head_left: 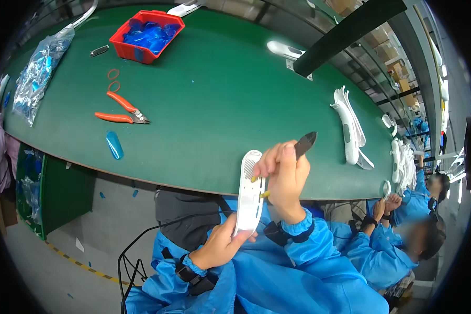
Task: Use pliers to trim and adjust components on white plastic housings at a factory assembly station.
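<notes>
My left hand [219,244] is closed round the lower end of a long white plastic shell [250,194]. Slots run along the shell's edges, and it stands nearly upright at the table's front edge. My right hand [286,178] grips a pliers-like tool [305,144], its dark pointed head sticking out to the upper right. Two yellow ends of that tool show below the fingers, close to the shell's right edge. Whether they touch the shell is hard to make out.
Orange-handled cutters [121,111], two thin red rings, and a blue oval piece [114,145] lie on the green table [204,104]. Behind them stands a red bin [132,51] of blue pieces. White housings [347,125] lie at right, near a black post [345,36]. Co-workers sit at right.
</notes>
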Tool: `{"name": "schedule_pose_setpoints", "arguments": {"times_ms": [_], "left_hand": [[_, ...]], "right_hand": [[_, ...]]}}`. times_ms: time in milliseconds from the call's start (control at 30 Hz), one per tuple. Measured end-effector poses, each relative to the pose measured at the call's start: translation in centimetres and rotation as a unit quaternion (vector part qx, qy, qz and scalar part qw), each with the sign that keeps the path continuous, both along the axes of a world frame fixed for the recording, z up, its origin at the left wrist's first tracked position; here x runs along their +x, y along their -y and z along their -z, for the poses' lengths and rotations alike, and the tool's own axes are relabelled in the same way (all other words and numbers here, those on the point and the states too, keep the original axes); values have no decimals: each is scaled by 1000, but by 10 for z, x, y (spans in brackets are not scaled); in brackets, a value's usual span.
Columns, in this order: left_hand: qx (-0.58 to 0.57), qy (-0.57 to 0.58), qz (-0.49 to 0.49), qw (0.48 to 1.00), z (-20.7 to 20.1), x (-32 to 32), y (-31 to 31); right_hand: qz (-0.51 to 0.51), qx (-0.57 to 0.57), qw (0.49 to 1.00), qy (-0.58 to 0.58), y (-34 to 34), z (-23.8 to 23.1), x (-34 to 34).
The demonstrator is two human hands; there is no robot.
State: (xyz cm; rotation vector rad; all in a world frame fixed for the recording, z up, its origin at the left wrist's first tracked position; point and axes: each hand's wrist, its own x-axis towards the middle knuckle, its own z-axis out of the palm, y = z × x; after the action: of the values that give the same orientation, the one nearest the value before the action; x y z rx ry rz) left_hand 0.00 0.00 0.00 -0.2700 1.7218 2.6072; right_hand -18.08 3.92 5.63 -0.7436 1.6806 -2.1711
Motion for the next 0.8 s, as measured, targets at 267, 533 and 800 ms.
{"name": "schedule_pose_setpoints", "arguments": {"times_ms": [267, 533, 800], "left_hand": [[-45, 35, -167, 984, 0, -29, -13], [-63, 40, -202, 977, 5, -31, -19], [-75, 36, -202, 976, 7, -31, -19]], "right_hand": [[-59, -18, 998, 21, -9, -25, 0], [-114, -4, 992, 54, -18, -10, 16], [-121, -3, 991, 49, -21, -4, 12]]}}
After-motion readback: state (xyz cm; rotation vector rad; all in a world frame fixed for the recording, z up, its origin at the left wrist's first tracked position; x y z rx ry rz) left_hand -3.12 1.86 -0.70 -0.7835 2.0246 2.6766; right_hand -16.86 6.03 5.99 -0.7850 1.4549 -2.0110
